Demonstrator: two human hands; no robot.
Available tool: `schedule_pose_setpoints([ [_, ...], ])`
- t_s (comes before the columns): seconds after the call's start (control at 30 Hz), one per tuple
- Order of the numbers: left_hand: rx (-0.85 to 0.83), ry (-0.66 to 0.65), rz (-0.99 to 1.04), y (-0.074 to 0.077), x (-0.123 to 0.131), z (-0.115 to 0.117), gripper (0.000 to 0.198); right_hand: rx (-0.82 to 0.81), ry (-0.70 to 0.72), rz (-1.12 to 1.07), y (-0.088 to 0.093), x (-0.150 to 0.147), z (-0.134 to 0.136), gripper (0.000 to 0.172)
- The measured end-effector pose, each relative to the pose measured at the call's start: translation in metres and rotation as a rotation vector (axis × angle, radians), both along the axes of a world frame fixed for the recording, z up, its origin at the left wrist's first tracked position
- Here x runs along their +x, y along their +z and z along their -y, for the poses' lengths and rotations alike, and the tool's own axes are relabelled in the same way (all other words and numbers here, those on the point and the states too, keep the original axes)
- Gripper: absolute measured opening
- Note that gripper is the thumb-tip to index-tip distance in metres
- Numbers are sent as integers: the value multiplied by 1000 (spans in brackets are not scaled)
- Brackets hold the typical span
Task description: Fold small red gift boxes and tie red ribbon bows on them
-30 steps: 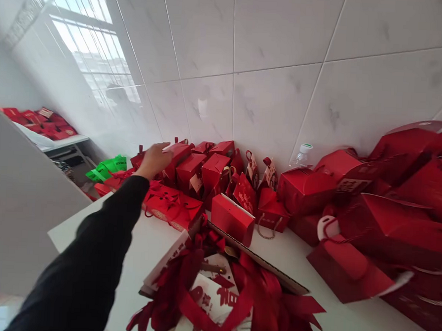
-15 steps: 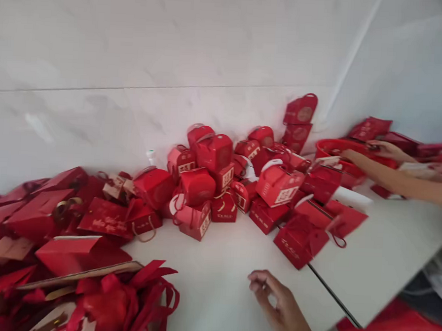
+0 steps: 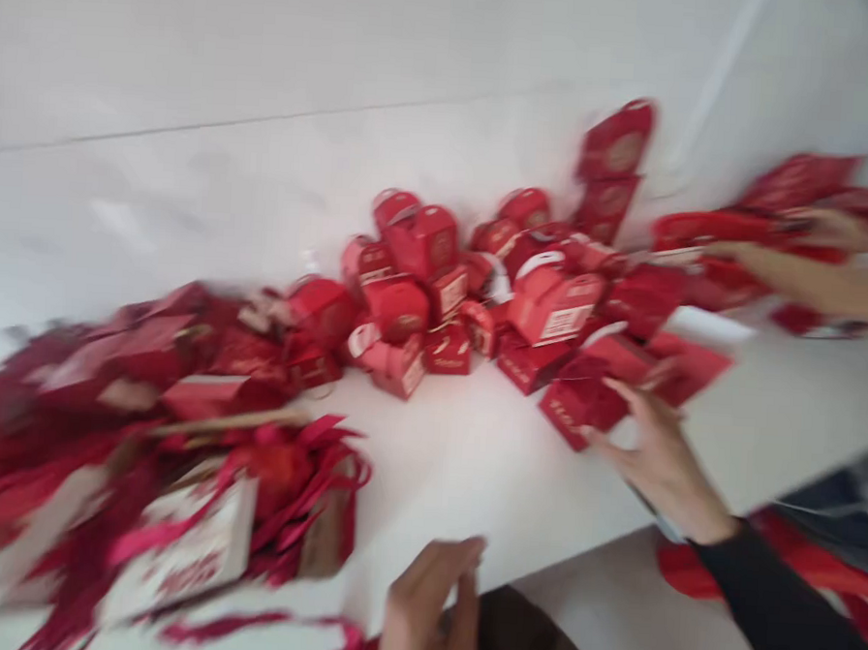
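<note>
The whole picture is smeared by motion. My right hand (image 3: 656, 458), in a black sleeve, reaches over the white table (image 3: 470, 463) with fingers spread, its fingertips at a flat red gift box (image 3: 579, 405) on the near edge of a pile of small red gift boxes (image 3: 435, 296). I cannot tell whether it grips the box. My left hand (image 3: 430, 606) is low at the table's front edge, fingers stretched upward and holding nothing. A white box stuffed with red ribbons (image 3: 250, 509) stands to its left.
More red boxes and bags (image 3: 112, 357) are heaped at the left along the white tiled wall (image 3: 273, 64). Another person's bare arm (image 3: 807, 277) reaches in from the right over red boxes (image 3: 798, 179). A red bag (image 3: 814, 568) lies below the table's edge at the right.
The view has swung right, then dipped. My right hand has moved up and right from the bare tabletop to the flat red box. My left hand has come into view at the bottom.
</note>
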State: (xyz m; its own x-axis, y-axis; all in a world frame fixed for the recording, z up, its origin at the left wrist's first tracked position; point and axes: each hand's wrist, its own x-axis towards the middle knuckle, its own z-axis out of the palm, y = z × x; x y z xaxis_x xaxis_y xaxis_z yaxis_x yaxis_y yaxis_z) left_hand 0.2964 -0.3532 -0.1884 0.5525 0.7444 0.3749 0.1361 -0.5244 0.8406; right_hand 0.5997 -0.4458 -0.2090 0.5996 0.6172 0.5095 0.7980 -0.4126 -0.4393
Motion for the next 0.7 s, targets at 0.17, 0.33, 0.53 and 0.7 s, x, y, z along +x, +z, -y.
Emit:
schedule_pose_setpoints([
  [0.17, -234, -13, -94, -7, 7, -8, 24, -10, 220, -133, -15, -10, -4, 55],
  [0.33, -226, 104, -79, -23, 3, -12, 45, -123, 744, -152, -5, -61, -20, 56],
  [0.53, -120, 69, -130, -34, -4, -17, 73, -109, 854, -189, 15, -109, -48, 45],
  [0.7, -3, 45, -158, -24, -8, -20, 81, -29, 783, -205, 19, -122, -52, 15],
])
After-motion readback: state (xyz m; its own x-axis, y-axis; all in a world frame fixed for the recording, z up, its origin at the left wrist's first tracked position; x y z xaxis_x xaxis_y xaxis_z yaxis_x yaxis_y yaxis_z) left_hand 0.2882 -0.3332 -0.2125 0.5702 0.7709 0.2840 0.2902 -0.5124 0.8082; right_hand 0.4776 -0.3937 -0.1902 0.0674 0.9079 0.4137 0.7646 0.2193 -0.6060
